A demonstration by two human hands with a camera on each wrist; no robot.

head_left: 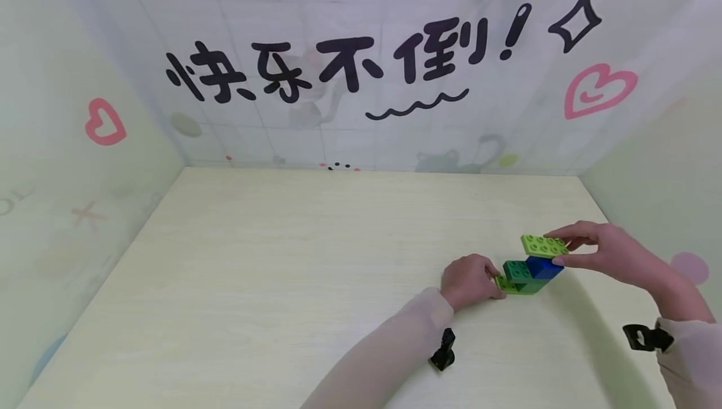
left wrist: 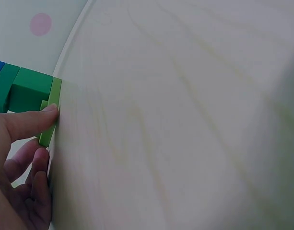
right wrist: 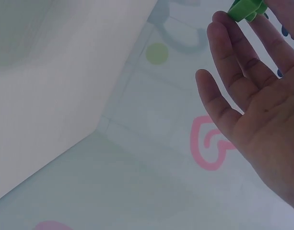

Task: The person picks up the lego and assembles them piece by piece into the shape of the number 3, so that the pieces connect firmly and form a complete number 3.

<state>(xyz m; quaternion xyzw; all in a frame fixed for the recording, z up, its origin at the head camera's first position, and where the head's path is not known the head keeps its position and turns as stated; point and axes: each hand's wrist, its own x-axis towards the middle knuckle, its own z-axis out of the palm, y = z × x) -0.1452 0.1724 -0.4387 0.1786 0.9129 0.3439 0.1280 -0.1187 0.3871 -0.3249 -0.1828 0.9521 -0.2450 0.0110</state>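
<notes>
Sleeved forearms frame the bench; the base plate is pinched by the left hand. The light green brick, fingertip-held by the right hand over the blue brick, could be seated crooked if misaligned.

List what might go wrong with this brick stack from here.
1. The right hand pinches the light green brick only at one end; where it sits over the blue brick it looks offset, so it may seat crooked or tip.
2. The left hand steadies only the light green base plate at its edge; a hard push might slide or topple the stack, dark green brick included.
</notes>
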